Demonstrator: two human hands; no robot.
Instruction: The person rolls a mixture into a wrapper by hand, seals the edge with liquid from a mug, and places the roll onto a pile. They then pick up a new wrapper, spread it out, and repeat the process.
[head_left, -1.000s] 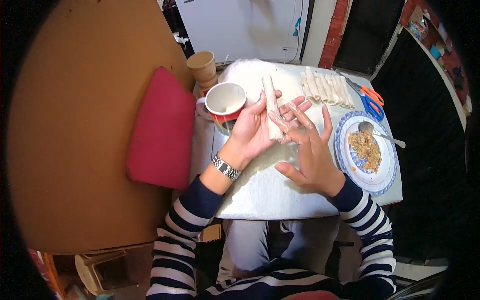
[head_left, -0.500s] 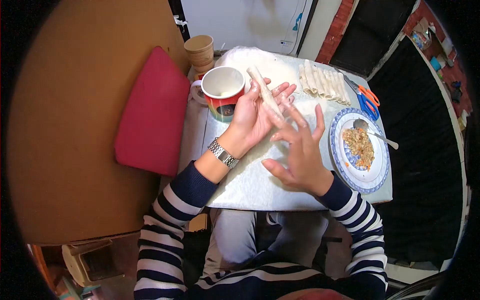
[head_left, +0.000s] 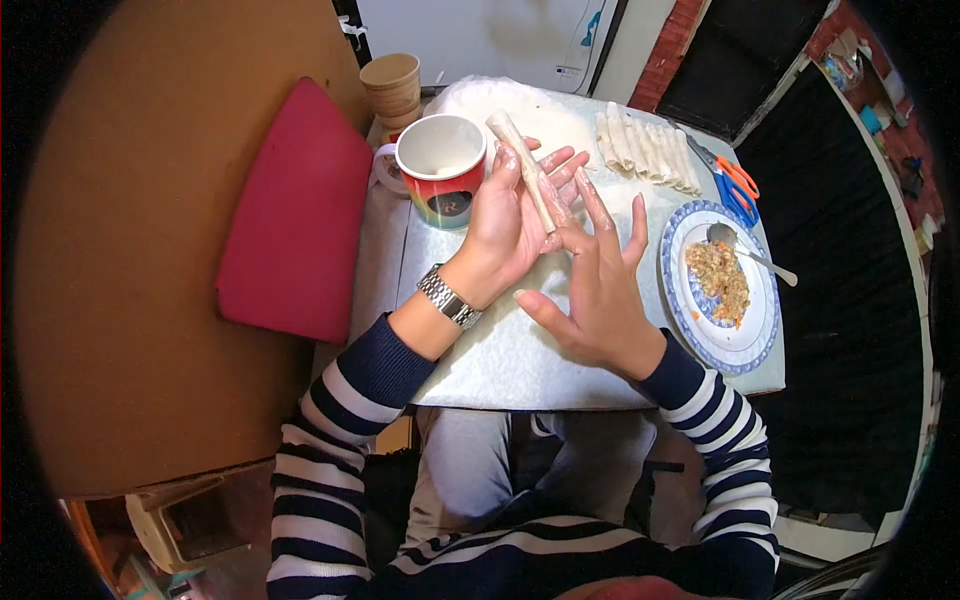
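Note:
A pale, thin spring roll (head_left: 519,158) lies lengthwise across the palm of my left hand (head_left: 502,222), held at its side by the thumb. Its far end sticks out past the fingers. My right hand (head_left: 606,292) has its fingers spread, with a fingertip against the near end of the roll. White paste or flour coats the fingertips of both hands. Just left of the roll stands a red and green mug (head_left: 441,172) with a white inside. A row of finished rolls (head_left: 648,150) lies at the back right of the table.
A blue-rimmed plate (head_left: 672,300) holds chopped filling (head_left: 718,280) and a spoon (head_left: 765,263). Orange and blue scissors (head_left: 735,185) lie behind it. Stacked tan cups (head_left: 392,88) stand at the back left, near white wrappers (head_left: 500,105). A red cushion (head_left: 295,220) leans at the left.
My right hand has shifted slightly up and left, bringing its fingers against the roll's near end. The roll stays in my left hand. The whole view has tilted a little.

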